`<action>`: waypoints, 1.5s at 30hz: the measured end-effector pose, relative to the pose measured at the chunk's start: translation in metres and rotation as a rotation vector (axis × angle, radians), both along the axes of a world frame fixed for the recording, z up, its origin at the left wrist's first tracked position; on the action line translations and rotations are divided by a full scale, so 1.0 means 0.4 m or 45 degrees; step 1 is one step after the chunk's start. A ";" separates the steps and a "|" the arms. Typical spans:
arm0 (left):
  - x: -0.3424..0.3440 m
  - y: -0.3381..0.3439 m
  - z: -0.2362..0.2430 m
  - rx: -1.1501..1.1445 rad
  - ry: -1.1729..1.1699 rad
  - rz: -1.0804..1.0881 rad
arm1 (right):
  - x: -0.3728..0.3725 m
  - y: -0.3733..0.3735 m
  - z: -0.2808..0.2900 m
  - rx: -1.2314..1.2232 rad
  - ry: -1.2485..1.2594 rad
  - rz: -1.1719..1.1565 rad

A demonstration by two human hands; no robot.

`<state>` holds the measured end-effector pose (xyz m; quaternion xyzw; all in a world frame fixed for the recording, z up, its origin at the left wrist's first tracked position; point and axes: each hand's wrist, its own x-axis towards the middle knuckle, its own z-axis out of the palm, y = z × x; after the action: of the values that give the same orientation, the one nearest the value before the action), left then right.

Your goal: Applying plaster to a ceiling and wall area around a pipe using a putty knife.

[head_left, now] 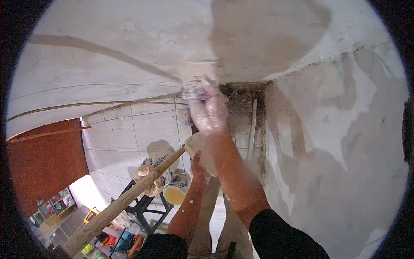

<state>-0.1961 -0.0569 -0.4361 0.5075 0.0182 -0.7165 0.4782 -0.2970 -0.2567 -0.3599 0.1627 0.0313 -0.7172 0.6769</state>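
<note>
Raised in the centre, my plaster-smeared right hand [209,113] grips a white, crusted tool [196,88], its exact kind unclear, against the pale overhead surface [129,52]. A smoother white patch shows just beyond it. Lower and farther back, my left hand [199,168] is closed on a pale plaster-coated container [192,142], partly hidden behind my right forearm. A long wooden pole [125,200] slants from the lower left up toward that container.
A patchy plastered wall [336,151] stands right, a tiled wall [116,134] ahead. Below left are a black step stool [140,203], a white bucket [176,190], a crumpled paper bag [151,181] and cluttered shelving [58,200]. A rusty panel [47,159] hangs left; thin rods [56,110] cross near it.
</note>
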 end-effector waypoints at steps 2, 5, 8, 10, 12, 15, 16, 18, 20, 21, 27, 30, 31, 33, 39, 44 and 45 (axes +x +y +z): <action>0.023 0.049 0.021 0.110 0.031 -0.046 | -0.062 0.031 -0.019 0.419 0.903 0.125; 0.016 0.087 0.040 0.124 -0.125 -0.204 | -0.147 0.101 0.017 0.237 0.084 -0.126; 0.023 0.086 0.074 0.142 -0.084 -0.239 | -0.121 0.127 -0.018 0.541 0.487 -0.140; 0.025 0.080 0.082 0.116 -0.123 -0.249 | -0.091 0.130 0.000 0.836 1.070 -0.243; 0.035 0.085 0.087 0.092 -0.174 -0.249 | -0.104 0.118 0.040 0.842 1.813 -0.285; 0.063 0.085 0.083 -0.068 -0.294 -0.254 | -0.092 0.067 0.099 0.624 2.787 -0.388; 0.061 0.077 0.084 0.045 -0.207 -0.246 | -0.084 0.048 0.093 0.434 3.024 -0.457; 0.061 0.074 0.090 0.156 -0.121 -0.243 | -0.046 -0.003 0.080 0.482 3.178 -0.438; 0.071 0.077 0.100 0.169 -0.075 -0.249 | -0.011 -0.034 0.050 0.524 3.325 -0.407; 0.073 0.079 0.103 0.170 -0.079 -0.251 | 0.000 -0.041 0.027 0.481 3.283 -0.471; 0.135 0.115 0.074 0.173 -0.244 -0.229 | 0.110 -0.064 -0.097 0.204 3.397 -0.680; 0.112 0.093 0.102 0.194 -0.211 -0.235 | 0.129 -0.041 -0.160 0.094 3.502 -0.513; 0.105 0.082 0.110 0.197 -0.200 -0.257 | 0.126 -0.032 -0.175 0.041 3.522 -0.538; 0.078 0.079 0.113 0.203 -0.163 -0.289 | 0.107 -0.008 -0.245 0.047 3.519 -0.425; 0.096 0.088 0.102 0.169 -0.182 -0.237 | -0.038 0.067 -0.032 0.122 3.339 -0.265; 0.081 0.094 0.066 0.162 -0.021 -0.287 | -0.108 -0.010 0.075 0.427 3.098 -0.594; 0.079 0.104 0.067 0.165 -0.021 -0.290 | -0.089 -0.028 0.062 0.431 3.134 -0.673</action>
<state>-0.1644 -0.0154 -0.4094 0.5421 0.0025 -0.7593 0.3600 -0.3327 -0.2678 -0.3350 -0.5232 0.6947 -0.4935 0.0082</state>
